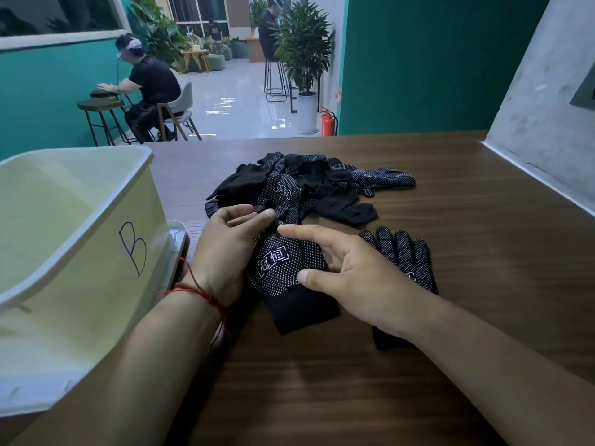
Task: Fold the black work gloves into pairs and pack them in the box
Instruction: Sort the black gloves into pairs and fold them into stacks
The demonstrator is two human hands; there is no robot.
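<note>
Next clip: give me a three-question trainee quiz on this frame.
1. True or false: the box bears a handwritten "B".
2. The flat glove lies: A) in the box; B) on the table, partly under the wrist of the right hand; C) atop the pile.
3. Which hand, pinching the folded glove, wears a red string at its wrist?
Key: 1 true; 2 B; 3 the left hand.

box (74, 239) left of glove pile (302, 185), on table (467, 252)
</note>
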